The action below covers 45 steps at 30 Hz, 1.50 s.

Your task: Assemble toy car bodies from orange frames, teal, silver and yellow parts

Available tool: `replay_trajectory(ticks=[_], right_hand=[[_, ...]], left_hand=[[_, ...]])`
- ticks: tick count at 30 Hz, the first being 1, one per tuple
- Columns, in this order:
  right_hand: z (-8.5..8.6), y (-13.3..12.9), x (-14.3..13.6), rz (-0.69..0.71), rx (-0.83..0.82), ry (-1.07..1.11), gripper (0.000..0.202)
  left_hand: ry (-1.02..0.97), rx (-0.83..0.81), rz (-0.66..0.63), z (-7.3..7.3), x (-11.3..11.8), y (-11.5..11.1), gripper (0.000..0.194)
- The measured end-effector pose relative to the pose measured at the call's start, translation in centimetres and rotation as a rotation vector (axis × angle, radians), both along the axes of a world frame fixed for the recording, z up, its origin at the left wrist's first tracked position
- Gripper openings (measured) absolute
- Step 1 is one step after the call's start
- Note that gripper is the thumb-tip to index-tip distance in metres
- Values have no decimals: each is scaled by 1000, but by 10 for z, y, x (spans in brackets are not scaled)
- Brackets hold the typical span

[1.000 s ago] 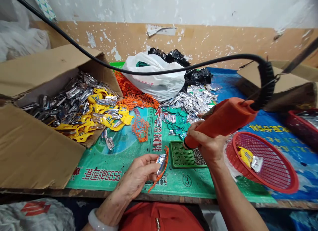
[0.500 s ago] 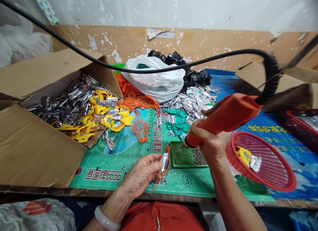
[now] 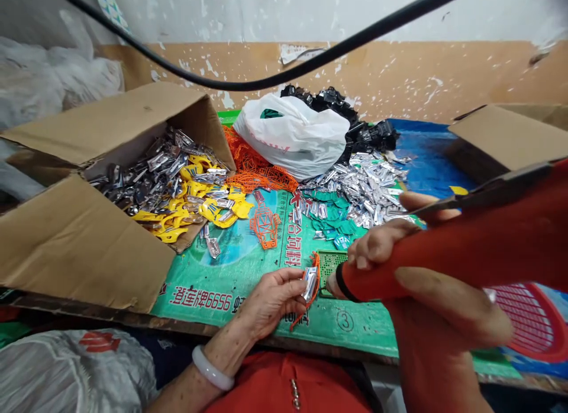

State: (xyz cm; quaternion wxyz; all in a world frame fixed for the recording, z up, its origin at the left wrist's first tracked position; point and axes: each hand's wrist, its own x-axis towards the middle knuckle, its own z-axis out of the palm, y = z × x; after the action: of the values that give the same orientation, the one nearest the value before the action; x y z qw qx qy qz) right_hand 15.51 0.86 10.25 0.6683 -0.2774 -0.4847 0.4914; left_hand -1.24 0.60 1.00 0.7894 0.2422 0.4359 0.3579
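Note:
Near the front edge of the green sheet, my left hand [image 3: 277, 300] pinches an orange plastic frame [image 3: 316, 283] together with a shiny metal piece [image 3: 309, 281]. My right hand [image 3: 426, 283] is wrapped round a red power screwdriver [image 3: 465, 241], held nearly level, with its tip pointing left toward the orange frame. Whether the tip touches the frame cannot be made out. Behind the tip lies a green perforated tray [image 3: 332, 264], partly hidden by the tool and my right hand. A flat orange frame [image 3: 265, 226] lies farther back on the sheet.
An open cardboard box [image 3: 84, 241] at left spills metal pieces and yellow parts [image 3: 171, 223]. Behind are a white bag [image 3: 293, 138], black parts [image 3: 377, 136] and a heap of metal pieces [image 3: 368, 185]. A red basket [image 3: 528, 318] stands right; a black cable [image 3: 266, 81] hangs across.
The screwdriver in my right hand has come lower and closer to the camera, with its tip beside the orange frame. My left hand still holds the frame and metal piece. The view has shifted.

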Motion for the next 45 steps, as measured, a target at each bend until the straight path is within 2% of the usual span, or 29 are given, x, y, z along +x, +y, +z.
replay_trajectory(ticks=[11,18,28,33,41,45], right_hand=[[-8,6,-14,-14,-48,-61,52],[-11,6,-15,10,-53,-50,53],[-20,6,-12,39,-39,-143,47],[-20,5,-13,46,-23,-164,54],[-17,7,-15,52,34,-259,33],[-16,9,-15,43,57,-292,30]], left_hand=[[16,-5,18,1,3,2,31],[4,-7,33,-2,3,2,29],[15,-10,27,3,4,3,38],[22,-11,43,2,5,3,37],[54,54,30,1,5,2,37],[114,128,17,0,7,1,31]])
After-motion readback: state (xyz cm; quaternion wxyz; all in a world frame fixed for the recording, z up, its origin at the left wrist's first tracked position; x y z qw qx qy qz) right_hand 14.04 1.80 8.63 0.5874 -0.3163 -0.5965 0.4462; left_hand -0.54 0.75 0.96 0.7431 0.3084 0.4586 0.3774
